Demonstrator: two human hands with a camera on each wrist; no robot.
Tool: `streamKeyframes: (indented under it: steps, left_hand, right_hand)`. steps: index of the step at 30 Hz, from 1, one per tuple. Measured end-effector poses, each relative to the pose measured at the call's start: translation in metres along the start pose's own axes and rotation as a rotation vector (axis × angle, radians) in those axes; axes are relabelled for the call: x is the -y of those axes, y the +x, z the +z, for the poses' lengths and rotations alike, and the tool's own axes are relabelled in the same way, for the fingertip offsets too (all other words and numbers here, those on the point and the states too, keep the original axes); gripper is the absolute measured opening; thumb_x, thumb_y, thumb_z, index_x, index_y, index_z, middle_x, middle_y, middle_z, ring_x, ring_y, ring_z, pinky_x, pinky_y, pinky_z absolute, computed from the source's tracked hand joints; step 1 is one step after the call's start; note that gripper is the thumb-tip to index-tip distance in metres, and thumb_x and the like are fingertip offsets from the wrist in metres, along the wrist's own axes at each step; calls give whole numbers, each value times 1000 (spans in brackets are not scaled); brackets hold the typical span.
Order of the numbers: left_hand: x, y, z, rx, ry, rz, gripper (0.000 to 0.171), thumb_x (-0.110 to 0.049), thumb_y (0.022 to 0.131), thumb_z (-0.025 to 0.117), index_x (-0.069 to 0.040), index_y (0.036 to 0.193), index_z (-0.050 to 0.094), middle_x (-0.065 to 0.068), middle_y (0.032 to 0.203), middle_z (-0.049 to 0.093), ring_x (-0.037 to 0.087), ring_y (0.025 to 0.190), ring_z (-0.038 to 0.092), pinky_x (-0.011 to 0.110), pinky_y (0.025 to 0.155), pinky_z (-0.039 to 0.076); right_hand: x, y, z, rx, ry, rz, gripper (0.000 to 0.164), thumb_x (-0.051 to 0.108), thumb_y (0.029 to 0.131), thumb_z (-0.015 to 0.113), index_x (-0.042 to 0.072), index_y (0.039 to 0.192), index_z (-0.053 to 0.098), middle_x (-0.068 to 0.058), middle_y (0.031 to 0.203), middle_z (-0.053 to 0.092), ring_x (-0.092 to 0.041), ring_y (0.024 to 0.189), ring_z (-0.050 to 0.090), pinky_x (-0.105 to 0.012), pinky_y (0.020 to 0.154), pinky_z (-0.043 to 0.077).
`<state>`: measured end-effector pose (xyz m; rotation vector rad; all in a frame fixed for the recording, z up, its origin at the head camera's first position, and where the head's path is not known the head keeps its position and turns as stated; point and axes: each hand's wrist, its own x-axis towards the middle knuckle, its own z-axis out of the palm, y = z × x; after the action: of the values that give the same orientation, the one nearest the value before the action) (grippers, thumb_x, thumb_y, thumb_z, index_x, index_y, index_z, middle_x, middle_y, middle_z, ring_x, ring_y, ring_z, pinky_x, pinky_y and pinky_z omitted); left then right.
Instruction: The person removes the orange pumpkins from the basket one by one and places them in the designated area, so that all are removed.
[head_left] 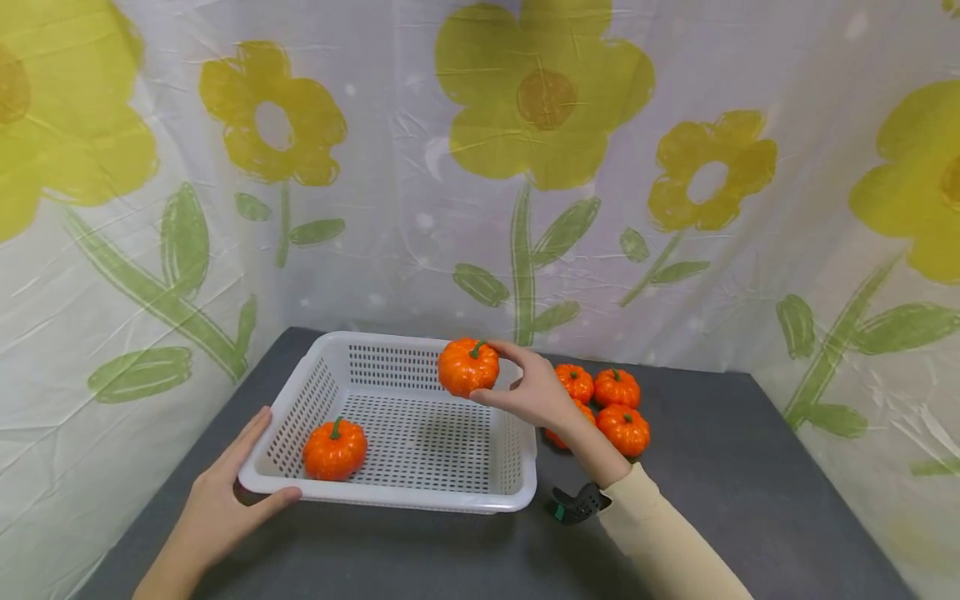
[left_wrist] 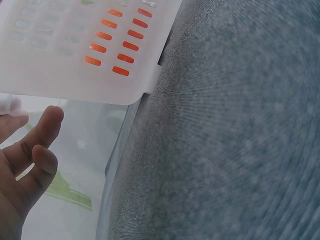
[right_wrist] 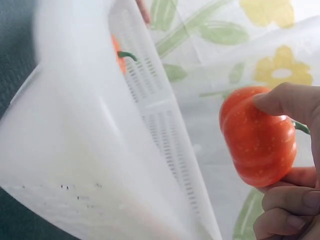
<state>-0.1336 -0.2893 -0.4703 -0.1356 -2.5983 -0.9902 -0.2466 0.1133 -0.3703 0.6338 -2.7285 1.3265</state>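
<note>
My right hand [head_left: 531, 392] pinches a small orange pumpkin [head_left: 465, 367] with a green stem, held up over the right back part of a white plastic basket [head_left: 390, 497]. In the right wrist view, the thumb presses one side of this pumpkin [right_wrist: 257, 137], with fingers under it. Another pumpkin [head_left: 335, 450] sits inside the basket at its front left. My left hand [head_left: 217, 504] lies around the basket's front left corner, thumb along the front rim and fingers by the left side. Its fingers [left_wrist: 45, 127] look loosely bent beside the basket wall [left_wrist: 75, 82].
Several more pumpkins [head_left: 622, 429] are grouped on the dark table [head_left: 720, 500] right of the basket, partly behind my right forearm. A black wristband [head_left: 577, 504] is on the right wrist. A flower-printed white curtain [head_left: 390, 208] encloses the table's back and sides.
</note>
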Motion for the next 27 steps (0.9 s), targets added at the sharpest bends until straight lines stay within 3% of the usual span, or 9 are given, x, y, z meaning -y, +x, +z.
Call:
streamKeyframes:
  steps: [3, 6, 8, 10, 13, 15, 17, 23, 27]
  left_hand:
    - [1, 0, 0, -9, -4, 11, 114, -36, 76, 97, -19, 169, 32, 16, 170, 37, 52, 138, 50, 9, 95, 40]
    - [1, 0, 0, -10, -8, 14, 114, -35, 76, 97, -19, 168, 33, 16, 169, 38, 52, 137, 51, 6, 92, 38]
    - [0, 0, 0, -6, -9, 11, 114, -35, 76, 97, -17, 168, 32, 18, 169, 37, 53, 136, 51, 21, 94, 51]
    - [0, 0, 0, -3, -1, 5, 114, -36, 76, 96, -17, 169, 32, 19, 169, 37, 53, 136, 51, 41, 93, 54]
    - [0, 0, 0, -4, -4, 8, 114, -35, 76, 96, -17, 169, 32, 19, 169, 37, 53, 135, 52, 42, 91, 57]
    - [0, 0, 0, -8, -4, 12, 114, -35, 76, 97, -18, 168, 33, 18, 169, 38, 52, 135, 52, 23, 92, 54]
    - [0, 0, -1, -9, -2, 13, 114, -35, 76, 97, -18, 168, 33, 17, 169, 38, 52, 136, 52, 21, 92, 51]
    - [-1, 0, -1, 0, 11, 6, 115, -36, 76, 96, -17, 169, 32, 18, 169, 38, 52, 135, 52, 52, 92, 55]
    - [-1, 0, -1, 2, 10, 4, 114, -37, 76, 97, -18, 168, 32, 17, 169, 38, 50, 132, 54, 24, 83, 60]
  right_hand:
    - [-2, -10, -7, -15, -6, 15, 82, 38, 86, 85, 13, 157, 52, -9, 158, 54, -31, 119, 62, -34, 85, 58]
    - [-6, -21, -15, -38, 7, 29, 82, 37, 86, 85, 14, 157, 52, -11, 143, 64, -28, 80, 61, -28, 66, 50]
    - [-10, -28, -20, -57, 8, 44, 82, 37, 85, 86, 15, 156, 53, -13, 111, 71, -19, 63, 51, -25, 58, 43]
    - [-15, -35, -25, -79, 21, 54, 81, 35, 85, 87, 16, 156, 53, -12, 104, 69, -16, 49, 34, -27, 50, 36]
    - [-23, -46, -32, -109, 42, 71, 80, 32, 85, 87, 14, 155, 53, -11, 104, 70, -10, 47, 31, -26, 48, 35]
    - [-29, -53, -36, -127, 65, 79, 80, 29, 85, 88, 12, 155, 53, -9, 116, 71, -10, 48, 29, -25, 48, 35]
    - [-34, -59, -40, -135, 86, 92, 80, 27, 86, 88, 9, 155, 52, -12, 97, 69, -9, 48, 28, -25, 47, 34]
    - [-50, -79, -50, -187, 55, 139, 80, 26, 86, 88, 10, 155, 52, -15, 96, 68, -8, 48, 29, -23, 48, 33]
    - [-62, -95, -54, -223, 26, 147, 77, 27, 85, 89, 9, 152, 55, -6, 79, 59, -7, 48, 27, -24, 48, 31]
